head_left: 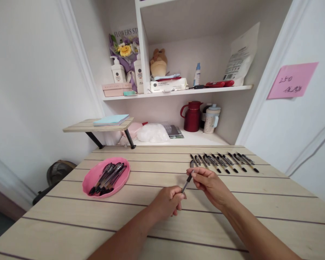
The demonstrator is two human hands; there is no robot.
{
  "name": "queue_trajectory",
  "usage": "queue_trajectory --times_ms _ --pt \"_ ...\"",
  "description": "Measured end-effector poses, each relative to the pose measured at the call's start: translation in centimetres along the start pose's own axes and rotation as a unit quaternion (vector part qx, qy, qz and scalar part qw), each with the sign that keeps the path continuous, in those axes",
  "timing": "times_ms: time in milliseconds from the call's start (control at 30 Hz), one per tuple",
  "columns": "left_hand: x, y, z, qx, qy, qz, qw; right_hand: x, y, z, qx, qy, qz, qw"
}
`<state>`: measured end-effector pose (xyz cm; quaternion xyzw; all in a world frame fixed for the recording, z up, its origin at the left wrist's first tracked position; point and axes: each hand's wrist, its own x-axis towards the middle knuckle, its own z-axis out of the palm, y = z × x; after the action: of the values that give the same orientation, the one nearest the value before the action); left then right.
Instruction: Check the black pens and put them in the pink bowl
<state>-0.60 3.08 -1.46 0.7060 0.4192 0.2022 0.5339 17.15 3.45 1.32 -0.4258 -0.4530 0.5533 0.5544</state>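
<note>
Over the table's middle, my left hand [171, 200] is closed around the lower end of a pen [186, 185] with a clear barrel and a black grip. The pen slants up to the right, toward my right hand [206, 180]. My right thumb and fingers are pinched together at its upper end, and a small black pen cap [191, 164] shows just above those fingertips. How far the cap sits on the pen is hidden by the fingers. Beyond my right hand lies a row of several black pens [224, 161]. At the left, more pens [108, 177] are heaped in a pink tray [124, 161].
A small raised shelf [78, 125] with blue paper [111, 120] stands at the back left. Behind the table are a red jug [192, 116], a pale cup [211, 119] and a white plastic bag [152, 133]. Bottles and packets fill the shelf above.
</note>
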Motion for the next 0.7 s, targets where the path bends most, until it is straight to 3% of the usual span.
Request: queue_trajectory --times_ms 167,333,533,700 --pt "-0.05 -0.09 0.06 0.003 0.001 0.006 1.0 0.39 0.66 0.14 -0.013 0.056 -0.018 0.998" --pt "0.05 -0.23 0.07 -0.002 0.002 0.002 1.0 0.01 0.07 0.25 -0.006 0.007 0.002 1.0" --pt "0.06 0.04 0.03 -0.002 0.002 0.0 1.0 0.37 0.48 0.13 0.006 0.056 -0.017 0.998" --pt "0.08 0.0 0.04 -0.012 0.001 -0.004 1.0 0.26 0.12 -0.09 -0.007 0.022 -0.002 1.0"
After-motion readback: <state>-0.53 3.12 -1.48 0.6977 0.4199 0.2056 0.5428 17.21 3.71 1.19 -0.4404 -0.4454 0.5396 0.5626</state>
